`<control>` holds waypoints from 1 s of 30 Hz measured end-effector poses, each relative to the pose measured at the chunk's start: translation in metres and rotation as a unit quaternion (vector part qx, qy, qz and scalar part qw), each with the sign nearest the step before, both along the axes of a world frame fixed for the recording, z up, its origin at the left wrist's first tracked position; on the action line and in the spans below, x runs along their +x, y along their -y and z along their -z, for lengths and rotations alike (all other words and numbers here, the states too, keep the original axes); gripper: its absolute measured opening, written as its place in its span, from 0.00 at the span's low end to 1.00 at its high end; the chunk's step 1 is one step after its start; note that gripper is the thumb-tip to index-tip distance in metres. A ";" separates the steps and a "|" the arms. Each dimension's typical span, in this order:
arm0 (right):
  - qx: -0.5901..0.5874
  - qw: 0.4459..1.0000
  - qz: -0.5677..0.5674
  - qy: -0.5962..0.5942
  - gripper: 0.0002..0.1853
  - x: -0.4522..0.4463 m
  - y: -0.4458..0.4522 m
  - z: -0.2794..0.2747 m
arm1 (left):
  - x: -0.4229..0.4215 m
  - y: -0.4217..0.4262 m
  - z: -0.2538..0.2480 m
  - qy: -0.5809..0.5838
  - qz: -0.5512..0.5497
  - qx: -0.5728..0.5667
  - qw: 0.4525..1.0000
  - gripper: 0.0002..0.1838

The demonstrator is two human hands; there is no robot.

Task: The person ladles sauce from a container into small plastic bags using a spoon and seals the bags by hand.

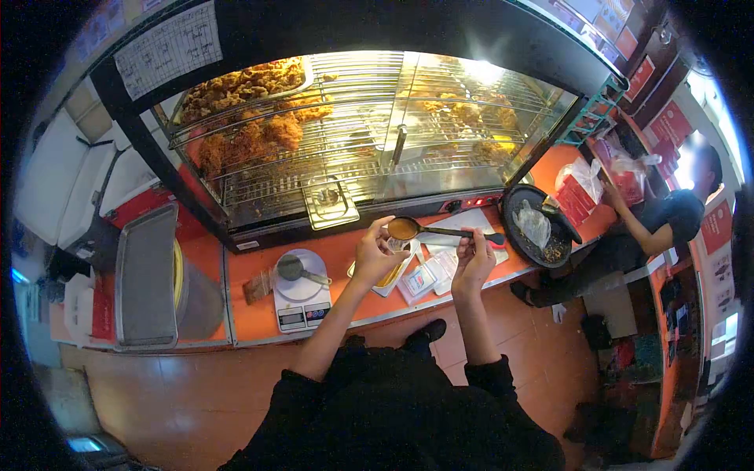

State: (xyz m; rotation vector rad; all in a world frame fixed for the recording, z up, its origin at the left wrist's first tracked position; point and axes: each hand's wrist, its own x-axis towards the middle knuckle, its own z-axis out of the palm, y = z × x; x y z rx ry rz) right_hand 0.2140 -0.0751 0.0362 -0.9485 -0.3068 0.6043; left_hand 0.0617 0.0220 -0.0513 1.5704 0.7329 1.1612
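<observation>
A black ladle (448, 231) is gripped by its handle in my right hand (473, 268), and its bowl holds brown sauce (403, 228). The bowl is close by the fingertips of my left hand (375, 255). My left thumb and fingers curl round a small clear cup (398, 246), partly hidden under the ladle. Below my hands, a white tub (386, 289) with something yellow in it is on the orange counter. Beside it lie clear plastic packs (422, 281).
A glass warming cabinet (345, 118) with fried chicken (263, 141) stands ahead. On the counter are a kitchen scale (302, 302) with a grey scoop (291, 268), a black round tray (538, 235) and a grey tray (147, 275). Another person (667, 220) handles bags at right.
</observation>
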 end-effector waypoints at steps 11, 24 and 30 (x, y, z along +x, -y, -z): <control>-0.003 0.998 0.017 0.052 0.16 0.002 -0.001 -0.001 | -0.009 0.009 -0.024 -0.085 0.018 -0.063 0.994 0.42; -0.006 0.990 0.054 0.132 0.16 -0.002 0.003 -0.013 | -0.006 0.015 -0.024 -0.093 -0.002 -0.012 0.996 0.40; -0.006 0.979 0.069 0.191 0.16 -0.007 0.007 -0.022 | -0.003 0.015 -0.022 -0.074 -0.033 0.017 0.997 0.42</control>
